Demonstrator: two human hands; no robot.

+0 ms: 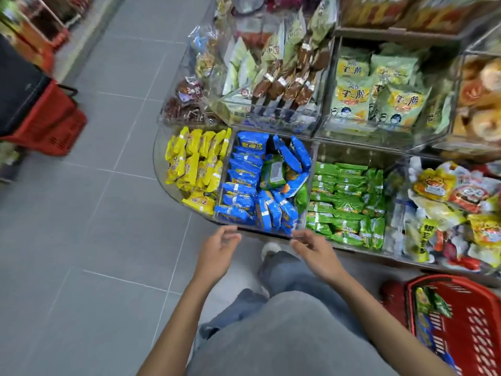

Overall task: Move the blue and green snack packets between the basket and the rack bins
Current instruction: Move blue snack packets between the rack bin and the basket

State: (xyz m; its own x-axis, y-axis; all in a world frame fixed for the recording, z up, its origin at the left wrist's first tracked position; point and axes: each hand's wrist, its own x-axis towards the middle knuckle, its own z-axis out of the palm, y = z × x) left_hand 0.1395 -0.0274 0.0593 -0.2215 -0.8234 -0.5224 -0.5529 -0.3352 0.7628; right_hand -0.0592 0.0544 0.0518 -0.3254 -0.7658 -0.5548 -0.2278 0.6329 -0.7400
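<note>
Blue snack packets [244,185] fill the middle clear bin of the rack's bottom row, with a green packet [273,172] lying among them. Green packets [344,202] are stacked in the bin to its right. A red basket [479,321] stands on the floor at lower right, with a few green and blue packets [428,305] along its left wall. My left hand [219,251] and my right hand [314,251] hover just in front of the blue bin's front edge, fingers loosely curled, holding nothing.
Yellow packets [195,164] fill the bin left of the blue one, and mixed packets [455,207] the bin at far right. Upper clear bins hold other snacks. Another red basket [46,120] sits on the grey tiled floor at left. My legs are below the hands.
</note>
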